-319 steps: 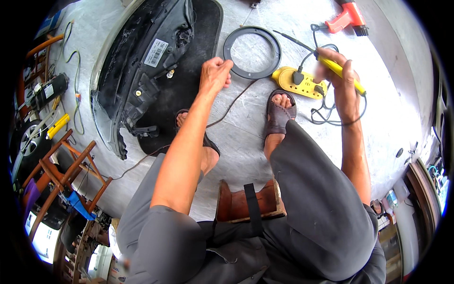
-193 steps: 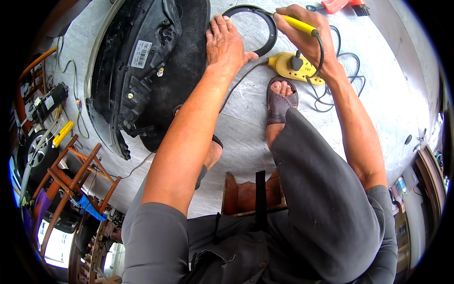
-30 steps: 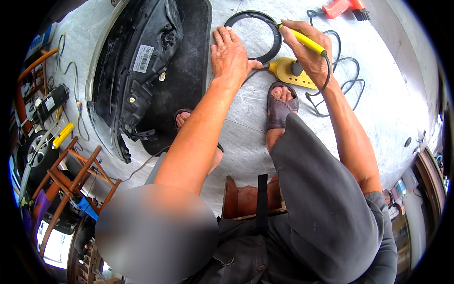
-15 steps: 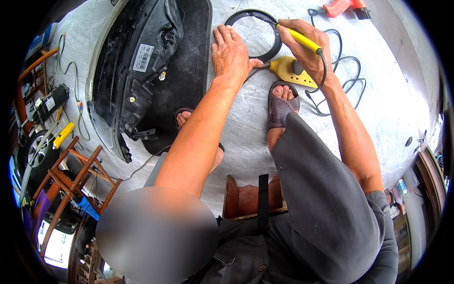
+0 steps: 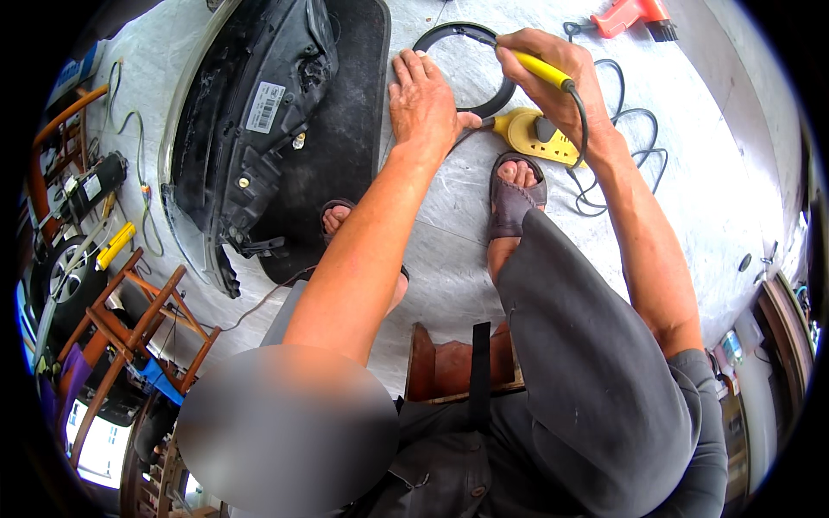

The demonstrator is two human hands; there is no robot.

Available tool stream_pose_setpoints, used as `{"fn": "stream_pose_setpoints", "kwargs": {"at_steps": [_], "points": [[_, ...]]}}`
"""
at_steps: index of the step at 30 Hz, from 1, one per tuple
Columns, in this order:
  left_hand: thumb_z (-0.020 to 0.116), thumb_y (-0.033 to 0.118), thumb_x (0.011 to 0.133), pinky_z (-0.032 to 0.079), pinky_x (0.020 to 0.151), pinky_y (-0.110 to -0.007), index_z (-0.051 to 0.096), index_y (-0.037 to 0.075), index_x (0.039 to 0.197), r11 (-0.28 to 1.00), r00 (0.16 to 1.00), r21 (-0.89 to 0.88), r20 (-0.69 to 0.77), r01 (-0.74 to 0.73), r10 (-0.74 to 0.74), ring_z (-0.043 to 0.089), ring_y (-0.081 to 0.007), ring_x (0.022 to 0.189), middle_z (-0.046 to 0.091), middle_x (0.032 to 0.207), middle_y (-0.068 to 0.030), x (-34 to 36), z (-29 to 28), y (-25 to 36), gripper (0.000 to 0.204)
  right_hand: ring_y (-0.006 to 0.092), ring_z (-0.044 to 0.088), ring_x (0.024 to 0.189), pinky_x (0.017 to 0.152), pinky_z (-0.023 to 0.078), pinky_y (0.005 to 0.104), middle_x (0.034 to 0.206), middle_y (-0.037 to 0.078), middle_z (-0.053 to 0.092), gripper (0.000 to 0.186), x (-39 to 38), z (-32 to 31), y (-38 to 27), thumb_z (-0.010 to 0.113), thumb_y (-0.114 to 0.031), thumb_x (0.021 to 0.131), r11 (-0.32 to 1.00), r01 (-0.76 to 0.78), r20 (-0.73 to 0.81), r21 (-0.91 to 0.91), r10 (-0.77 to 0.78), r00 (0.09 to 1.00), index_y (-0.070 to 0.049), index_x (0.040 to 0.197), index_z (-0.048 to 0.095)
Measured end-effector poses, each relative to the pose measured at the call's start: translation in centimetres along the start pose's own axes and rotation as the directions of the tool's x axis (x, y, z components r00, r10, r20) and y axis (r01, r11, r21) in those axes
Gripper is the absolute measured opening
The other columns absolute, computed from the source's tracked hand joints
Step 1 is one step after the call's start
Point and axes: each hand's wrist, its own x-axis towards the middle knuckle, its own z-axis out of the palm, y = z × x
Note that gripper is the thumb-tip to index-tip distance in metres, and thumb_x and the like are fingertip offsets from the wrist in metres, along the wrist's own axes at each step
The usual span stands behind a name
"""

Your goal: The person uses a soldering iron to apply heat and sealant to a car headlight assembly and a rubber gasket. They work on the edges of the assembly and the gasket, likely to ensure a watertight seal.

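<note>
A black ring (image 5: 498, 101) lies on the grey floor at the top middle. My left hand (image 5: 421, 99) holds it down at its left side, fingers over the rim and thumb near its lower edge. In my right hand (image 5: 561, 73) is a soldering iron with a yellow handle (image 5: 544, 71), gripped like a pen. The iron's front end is over the ring's upper right; my fingers partly hide the tip. Its dark cord hangs from the handle's rear. Just below the ring sits a yellow power strip (image 5: 522, 134) with a dark plug in it.
A large car headlight housing (image 5: 259, 129) rests on a black mat (image 5: 345, 129) at left. An orange-red heat gun (image 5: 623, 15) lies at top right, near a looped dark cable (image 5: 654, 138). My sandalled foot (image 5: 516, 194) is beside the power strip. Wooden frames (image 5: 121, 328) stand at far left.
My right hand and the soldering iron have shifted slightly left and up along the ring. My left hand stays on the ring.
</note>
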Motion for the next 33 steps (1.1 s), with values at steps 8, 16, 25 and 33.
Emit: {"fn": "stream_pose_setpoints", "kwargs": {"at_steps": [8, 16, 25, 33], "points": [[0.091, 0.052, 0.065, 0.039, 0.115, -0.049, 0.034, -0.016, 0.145, 0.999, 0.999, -0.026, 0.031, 0.020, -0.019, 0.031, -0.0438, 0.147, 0.034, 0.153, -0.0320, 0.1, -0.3, 0.1, 0.120, 0.0330, 0.068, 0.073, 0.068, 0.053, 0.0398, 0.082, 0.017, 0.066, 0.016, 0.0, 0.7, -0.1, 0.069, -0.013, 0.091, 0.995, 0.079, 0.018, -0.061, -0.078, 0.997, 0.000, 0.101, 0.068], [0.092, 0.050, 0.065, 0.037, 0.116, -0.051, 0.033, -0.016, 0.147, 0.999, 0.998, -0.013, 0.057, 0.042, -0.041, 0.029, -0.0442, 0.149, 0.032, 0.156, -0.0328, -0.1, -0.4, 0.0, 0.120, 0.0381, 0.064, 0.079, 0.070, 0.051, 0.0423, 0.085, 0.014, 0.063, 0.017, -0.9, 1.0, 0.3, 0.072, -0.010, 0.084, 0.996, 0.079, 0.056, -0.041, -0.077, 0.995, -0.005, 0.099, 0.065], [0.091, 0.051, 0.067, 0.035, 0.118, -0.050, 0.029, -0.015, 0.149, 0.998, 0.996, -0.046, 0.084, 0.042, -0.038, 0.027, -0.0438, 0.150, 0.028, 0.159, -0.0331, 0.0, -0.8, 0.4, 0.122, 0.0301, 0.066, 0.081, 0.069, 0.052, 0.0415, 0.081, 0.009, 0.060, 0.022, -2.8, 2.2, 0.9, 0.072, -0.013, 0.085, 0.976, 0.117, 0.029, -0.182, -0.113, 0.993, -0.007, 0.105, 0.066], [0.091, 0.050, 0.066, 0.036, 0.117, -0.050, 0.030, -0.016, 0.148, 0.999, 0.997, -0.033, 0.074, 0.039, -0.036, 0.028, -0.0440, 0.150, 0.030, 0.157, -0.0336, 0.1, -0.8, 0.3, 0.121, 0.0294, 0.066, 0.075, 0.065, 0.051, 0.0388, 0.079, 0.010, 0.060, 0.023, -3.0, 1.5, 0.4, 0.072, -0.008, 0.084, 0.991, 0.070, -0.001, -0.110, -0.071, 0.998, -0.005, 0.107, 0.068]]}}
